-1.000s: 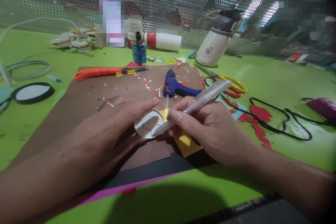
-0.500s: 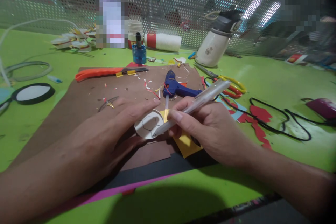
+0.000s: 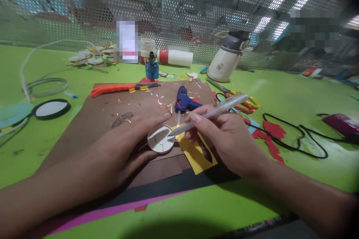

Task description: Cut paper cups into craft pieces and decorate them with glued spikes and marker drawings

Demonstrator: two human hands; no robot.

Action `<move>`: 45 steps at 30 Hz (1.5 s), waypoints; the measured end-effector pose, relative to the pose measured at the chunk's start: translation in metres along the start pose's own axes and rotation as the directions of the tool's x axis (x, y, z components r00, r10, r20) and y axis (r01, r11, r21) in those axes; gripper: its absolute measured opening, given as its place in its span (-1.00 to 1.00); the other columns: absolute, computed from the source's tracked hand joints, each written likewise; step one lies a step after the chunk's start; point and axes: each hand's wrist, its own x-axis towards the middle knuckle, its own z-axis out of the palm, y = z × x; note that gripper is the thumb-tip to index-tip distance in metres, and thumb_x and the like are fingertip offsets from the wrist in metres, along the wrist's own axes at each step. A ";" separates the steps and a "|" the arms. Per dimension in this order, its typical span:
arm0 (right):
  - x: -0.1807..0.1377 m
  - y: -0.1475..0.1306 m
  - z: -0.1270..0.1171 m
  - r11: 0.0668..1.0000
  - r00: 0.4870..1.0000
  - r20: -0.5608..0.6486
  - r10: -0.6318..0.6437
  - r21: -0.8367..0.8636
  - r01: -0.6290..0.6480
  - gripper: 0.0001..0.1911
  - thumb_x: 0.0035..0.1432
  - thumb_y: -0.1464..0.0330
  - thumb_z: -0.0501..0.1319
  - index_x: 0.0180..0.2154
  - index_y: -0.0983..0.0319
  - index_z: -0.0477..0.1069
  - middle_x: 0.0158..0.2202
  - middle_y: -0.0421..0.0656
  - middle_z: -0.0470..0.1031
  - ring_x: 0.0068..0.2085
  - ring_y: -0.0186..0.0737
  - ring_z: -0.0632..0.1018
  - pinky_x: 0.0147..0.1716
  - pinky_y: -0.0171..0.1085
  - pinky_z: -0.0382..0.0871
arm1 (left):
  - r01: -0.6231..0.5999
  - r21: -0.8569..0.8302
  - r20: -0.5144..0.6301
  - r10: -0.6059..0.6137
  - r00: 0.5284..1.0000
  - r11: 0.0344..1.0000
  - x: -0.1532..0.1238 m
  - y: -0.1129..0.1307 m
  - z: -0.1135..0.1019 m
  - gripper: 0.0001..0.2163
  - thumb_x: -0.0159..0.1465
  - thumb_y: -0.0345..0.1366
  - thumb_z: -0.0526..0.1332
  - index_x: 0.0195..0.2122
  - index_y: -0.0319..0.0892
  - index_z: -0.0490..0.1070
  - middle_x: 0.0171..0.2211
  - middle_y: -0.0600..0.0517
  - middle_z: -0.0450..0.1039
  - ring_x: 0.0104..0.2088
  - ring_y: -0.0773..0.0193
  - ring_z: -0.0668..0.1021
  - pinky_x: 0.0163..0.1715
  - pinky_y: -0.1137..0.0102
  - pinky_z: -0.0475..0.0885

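My left hand (image 3: 123, 142) grips a small round white disc (image 3: 160, 142) by its rim, thumb below and fingers above. Dark lines on the disc form a shape like a football panel pattern. In my right hand (image 3: 221, 134), pinched between thumb and fingers, is a pale, see-through pen (image 3: 213, 114). The pen's tip meets the disc near its upper right edge. Partly beneath my right hand lies a yellow paper piece (image 3: 196, 157) with a dark shape on it. A blue glue gun (image 3: 185, 99) rests just beyond, its glue stick pointing toward me.
Brown paper (image 3: 81, 138) strewn with scraps covers the green table (image 3: 308, 179). An orange cutter (image 3: 112, 89) lies at its far edge. Scissors (image 3: 246, 101), red scraps (image 3: 273, 130) and a black cord (image 3: 305, 153) are to the right. Behind stand a white bottle (image 3: 224, 63) and stacked paper cups (image 3: 179, 58).
The pen tip has moved from the disc's lower right edge to its upper right, and the disc looks turned, with its lines lying differently. The camera view has tilted up slightly.
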 end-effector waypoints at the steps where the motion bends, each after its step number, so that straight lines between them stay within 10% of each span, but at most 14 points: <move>1: 0.000 0.000 0.000 1.000 1.000 -0.007 0.002 0.006 -0.002 -0.79 0.32 0.27 0.19 -0.32 0.26 0.43 -0.52 -0.29 0.50 -0.65 -0.52 0.31 -0.71 -0.43 0.13 | 0.011 0.001 0.020 -0.011 1.000 1.000 0.000 0.000 0.000 -0.43 0.34 -0.17 0.18 0.36 0.14 0.08 0.27 0.04 0.36 0.19 0.03 0.48 0.17 0.12 0.43; 15: 0.002 0.002 0.003 1.000 1.000 -0.025 -0.002 -0.005 0.002 -0.75 0.31 0.22 0.21 -0.35 0.24 0.41 -0.52 -0.27 0.49 -0.59 -0.46 0.38 -0.65 -0.39 0.18 | 0.231 0.079 0.036 -0.234 0.971 0.970 0.010 0.021 0.002 -0.24 0.18 0.11 0.29 0.34 -0.03 0.10 0.23 -0.23 0.36 0.14 -0.25 0.47 0.01 -0.13 0.46; 28: 0.005 0.002 -0.003 0.999 0.995 -0.098 -0.026 -0.046 0.021 -0.72 0.27 0.17 0.24 -0.36 0.25 0.44 -0.51 -0.22 0.51 -0.46 -0.35 0.49 -0.45 -0.33 0.35 | 0.146 0.001 0.143 -0.144 0.979 0.989 0.004 0.013 -0.016 -0.17 0.06 -0.40 0.18 0.39 0.11 -0.01 0.37 0.02 0.21 0.29 -0.12 0.35 0.21 -0.04 0.35; 35: 0.006 0.005 -0.001 1.000 0.996 -0.083 -0.015 -0.028 0.013 -0.74 0.27 0.20 0.24 -0.38 0.25 0.43 -0.52 -0.24 0.50 -0.49 -0.38 0.46 -0.51 -0.35 0.30 | 0.287 0.003 0.061 -0.287 0.956 0.958 0.008 0.016 -0.002 -0.19 0.12 0.07 0.34 0.34 -0.07 0.10 0.21 -0.23 0.38 0.14 -0.25 0.48 0.03 -0.13 0.46; 45: 0.004 0.002 0.000 0.999 0.998 -0.058 -0.004 -0.048 0.001 -0.75 0.29 0.23 0.23 -0.37 0.25 0.44 -0.52 -0.25 0.49 -0.51 -0.39 0.46 -0.50 -0.36 0.32 | 0.209 -0.068 0.126 -0.200 0.972 0.975 0.003 0.010 -0.011 -0.26 0.22 -0.22 0.20 0.42 0.05 -0.06 0.25 -0.08 0.38 0.18 -0.12 0.48 0.09 -0.03 0.47</move>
